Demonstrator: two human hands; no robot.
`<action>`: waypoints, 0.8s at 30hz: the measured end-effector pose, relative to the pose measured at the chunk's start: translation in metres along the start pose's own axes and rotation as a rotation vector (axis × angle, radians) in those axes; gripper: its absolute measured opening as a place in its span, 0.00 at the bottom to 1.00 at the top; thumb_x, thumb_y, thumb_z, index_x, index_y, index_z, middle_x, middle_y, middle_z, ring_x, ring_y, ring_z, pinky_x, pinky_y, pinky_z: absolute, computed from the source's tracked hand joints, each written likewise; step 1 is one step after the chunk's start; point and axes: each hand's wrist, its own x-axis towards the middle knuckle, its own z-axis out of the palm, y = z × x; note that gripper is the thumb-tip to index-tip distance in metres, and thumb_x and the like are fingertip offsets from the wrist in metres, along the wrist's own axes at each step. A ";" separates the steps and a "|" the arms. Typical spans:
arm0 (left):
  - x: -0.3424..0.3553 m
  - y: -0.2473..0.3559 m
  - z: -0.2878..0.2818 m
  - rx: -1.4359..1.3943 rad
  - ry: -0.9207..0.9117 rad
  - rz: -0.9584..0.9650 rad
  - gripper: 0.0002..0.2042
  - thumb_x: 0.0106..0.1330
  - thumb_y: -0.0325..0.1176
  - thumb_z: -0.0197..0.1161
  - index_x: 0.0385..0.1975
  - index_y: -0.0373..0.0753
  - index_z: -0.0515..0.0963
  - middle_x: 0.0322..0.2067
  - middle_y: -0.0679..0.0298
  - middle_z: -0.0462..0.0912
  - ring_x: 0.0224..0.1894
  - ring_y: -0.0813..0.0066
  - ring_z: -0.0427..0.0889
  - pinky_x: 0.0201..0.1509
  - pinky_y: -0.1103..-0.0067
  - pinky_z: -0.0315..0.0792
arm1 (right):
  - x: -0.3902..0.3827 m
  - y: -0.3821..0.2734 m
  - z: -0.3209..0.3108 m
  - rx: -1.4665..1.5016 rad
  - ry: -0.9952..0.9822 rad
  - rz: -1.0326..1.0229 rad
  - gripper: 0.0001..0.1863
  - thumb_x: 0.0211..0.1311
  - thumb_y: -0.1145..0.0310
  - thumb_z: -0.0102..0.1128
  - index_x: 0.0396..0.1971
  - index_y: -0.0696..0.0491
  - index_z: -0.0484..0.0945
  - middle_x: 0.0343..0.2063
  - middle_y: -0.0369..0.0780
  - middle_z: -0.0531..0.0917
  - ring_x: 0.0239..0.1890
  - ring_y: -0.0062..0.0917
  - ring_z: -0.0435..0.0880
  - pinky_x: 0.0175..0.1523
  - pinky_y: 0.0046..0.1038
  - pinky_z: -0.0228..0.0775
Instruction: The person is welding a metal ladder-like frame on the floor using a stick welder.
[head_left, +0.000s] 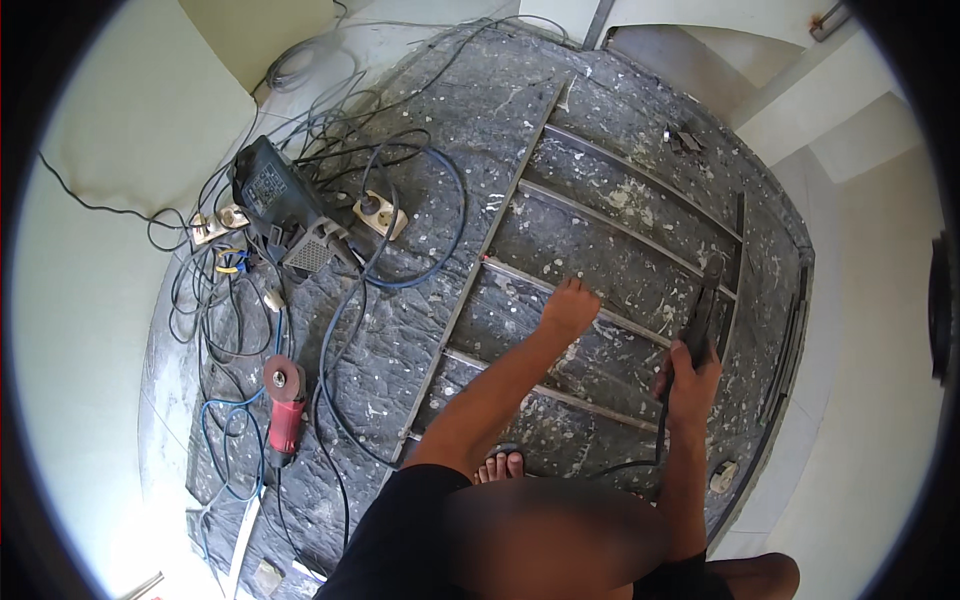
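Observation:
A ladder-like metal frame (465,300) of long rails and several crossbars lies flat on the floor. My left hand (571,308) is closed with its fingers curled over the middle crossbar (632,325). In my right hand (693,385) is a black welding electrode holder (704,315), its jaws pointing away from me over the right end of the crossbars. A dark cable trails from its handle back toward my feet. I cannot make out an electrode in the jaws.
Left of the frame stand a grey welding machine (275,190), a white socket block (382,215), tangled cables and a red angle grinder (285,415). A paint-spattered dark sheet (390,340) covers the floor. My bare toes (500,466) are near the frame. Metal scraps (686,140) lie far right.

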 end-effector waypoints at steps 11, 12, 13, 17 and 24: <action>0.000 -0.007 -0.002 -0.079 0.017 0.052 0.08 0.56 0.31 0.54 0.28 0.37 0.80 0.34 0.57 0.82 0.42 0.61 0.79 0.49 0.70 0.73 | -0.005 0.001 0.013 0.001 -0.087 0.041 0.06 0.62 0.72 0.54 0.31 0.55 0.67 0.15 0.33 0.70 0.10 0.16 0.68 0.13 0.22 0.59; -0.001 -0.006 -0.004 -0.133 -0.008 0.061 0.08 0.56 0.31 0.54 0.28 0.37 0.80 0.34 0.57 0.82 0.42 0.61 0.79 0.49 0.70 0.73 | -0.005 -0.001 0.013 -0.006 -0.100 0.037 0.06 0.62 0.72 0.54 0.31 0.55 0.67 0.14 0.33 0.70 0.10 0.17 0.68 0.13 0.22 0.59; 0.000 -0.004 -0.004 -0.077 -0.002 0.029 0.08 0.56 0.31 0.55 0.28 0.38 0.80 0.34 0.57 0.82 0.42 0.61 0.80 0.49 0.70 0.73 | -0.006 -0.002 0.013 -0.039 -0.068 0.095 0.06 0.62 0.72 0.54 0.30 0.55 0.67 0.14 0.33 0.70 0.10 0.17 0.68 0.14 0.22 0.59; 0.001 0.001 0.000 -0.097 0.057 -0.050 0.08 0.55 0.31 0.56 0.28 0.39 0.81 0.35 0.56 0.82 0.43 0.60 0.79 0.49 0.68 0.73 | -0.004 -0.010 0.011 -0.017 -0.111 0.009 0.06 0.62 0.71 0.54 0.30 0.55 0.67 0.14 0.33 0.70 0.10 0.17 0.68 0.14 0.22 0.59; -0.005 0.000 0.002 -0.128 0.012 -0.012 0.09 0.56 0.31 0.56 0.32 0.38 0.81 0.38 0.53 0.80 0.46 0.59 0.77 0.52 0.67 0.72 | -0.002 -0.051 -0.004 0.214 -0.261 0.142 0.09 0.62 0.68 0.56 0.36 0.57 0.70 0.17 0.37 0.73 0.11 0.20 0.70 0.14 0.24 0.61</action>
